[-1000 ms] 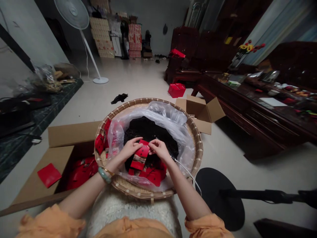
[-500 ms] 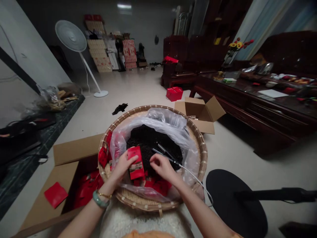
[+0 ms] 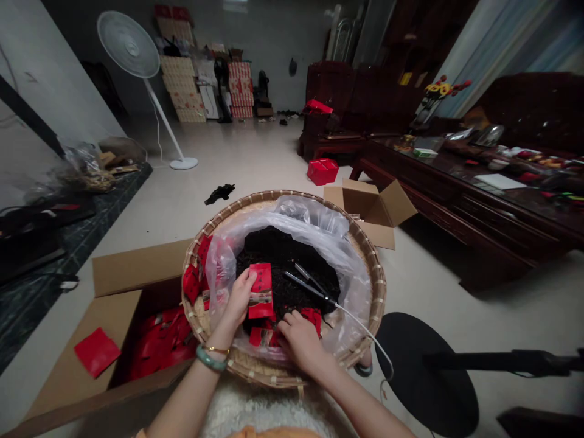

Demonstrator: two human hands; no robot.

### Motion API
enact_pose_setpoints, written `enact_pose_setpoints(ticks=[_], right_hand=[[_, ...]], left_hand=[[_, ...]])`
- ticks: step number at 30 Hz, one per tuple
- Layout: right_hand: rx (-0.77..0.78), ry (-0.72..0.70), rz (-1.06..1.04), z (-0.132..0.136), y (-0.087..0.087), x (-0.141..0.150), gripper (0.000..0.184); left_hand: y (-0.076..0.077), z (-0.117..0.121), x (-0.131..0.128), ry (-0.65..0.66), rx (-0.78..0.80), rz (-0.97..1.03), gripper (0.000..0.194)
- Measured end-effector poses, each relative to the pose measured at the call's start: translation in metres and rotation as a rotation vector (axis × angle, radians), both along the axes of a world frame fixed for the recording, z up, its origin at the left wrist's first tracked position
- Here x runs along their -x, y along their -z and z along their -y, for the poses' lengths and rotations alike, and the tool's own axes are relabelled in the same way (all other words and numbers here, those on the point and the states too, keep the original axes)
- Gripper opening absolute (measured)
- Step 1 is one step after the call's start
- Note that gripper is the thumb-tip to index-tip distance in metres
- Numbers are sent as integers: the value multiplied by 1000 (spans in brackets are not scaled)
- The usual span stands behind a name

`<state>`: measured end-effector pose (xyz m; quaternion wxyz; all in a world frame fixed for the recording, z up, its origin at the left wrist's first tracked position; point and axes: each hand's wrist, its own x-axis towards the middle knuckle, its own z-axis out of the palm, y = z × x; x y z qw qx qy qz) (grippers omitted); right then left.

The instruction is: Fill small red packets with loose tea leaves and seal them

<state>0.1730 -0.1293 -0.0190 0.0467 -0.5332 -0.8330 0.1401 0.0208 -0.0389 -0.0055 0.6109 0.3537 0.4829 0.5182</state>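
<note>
My left hand point(image 3: 239, 297) grips a small red packet point(image 3: 260, 286), held upright over the basket. My right hand point(image 3: 303, 340) reaches down among more red packets point(image 3: 263, 336) at the near side, its bent fingers a little apart and their tips partly hidden. Behind the hands, a heap of dark, loose, leaf-like stuff point(image 3: 278, 243) fills a clear plastic bag point(image 3: 353, 274) spread open in a round woven basket point(image 3: 378, 267). A hair straightener point(image 3: 311, 287) with a white cord lies on the heap, its plates apart.
At left stands an open carton point(image 3: 137, 267) of red packets, with one red packet point(image 3: 97, 353) on its flap. Another open carton point(image 3: 383, 234) is beyond the basket. A black round base point(image 3: 424, 377) stands at right, near a dark wooden table point(image 3: 456, 201). A white fan point(image 3: 184, 163) stands further off.
My right hand has dropped from beside the packet to the red packets in the basket. The packet in my left hand has shifted slightly right and stands straighter. The camera view has shifted a little.
</note>
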Motion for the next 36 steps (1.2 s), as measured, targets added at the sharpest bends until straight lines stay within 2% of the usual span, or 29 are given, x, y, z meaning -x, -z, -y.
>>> enact_pose_setpoints(ticks=[3,5,6,8,10,11,13,16,19,21,22,24,25,27,29,33,36], right_hand=[[15,17,-61,3,4,-4,5],[27,29,-115,5,5,-6,4],[32,36,-143,5,5,-7,4],[42,51,-212,6,5,-8,2],[58,75,-315,5,4,-9,2],[66,96,-378,4,3,-11,4],[68,151,-499,-2,2,-17,6],[10,210,-585,-16,-2,-32,9],[-85,218,-589,-33,-9,-46,10],[-135,223,-598,-44,-13,-49,12],[-157,234,-621,-48,-13,-49,12],[-210,292,-704,-53,-12,-45,10],[-239,334,-752,-54,-9,-42,12],[-277,429,-839,-53,-1,-36,28],[-276,493,-894,-51,7,-31,41],[-304,464,-838,-44,14,-23,45],[-385,429,-712,-40,11,-15,50]], left_hand=[[-3,1,-2,0,117,213,27],[-13,1,7,-7,120,402,18],[-20,0,14,7,75,530,17],[-35,-6,28,-96,-143,778,22],[-45,-13,36,-162,-240,849,28],[-47,-17,35,-162,-218,834,30],[-44,-21,27,-48,-90,712,34],[-29,-18,6,164,-8,268,36],[-16,-10,-8,481,-149,-326,36],[-11,-7,-11,591,-274,-604,22],[-9,-6,-10,582,-314,-680,18],[-5,-5,-8,472,-314,-701,21],[-3,-4,-6,400,-283,-658,23],[0,-3,-4,273,-198,-524,24],[2,-1,-3,190,-132,-406,28],[6,2,-5,97,-103,-333,30],[8,3,-7,95,-99,-332,29]])
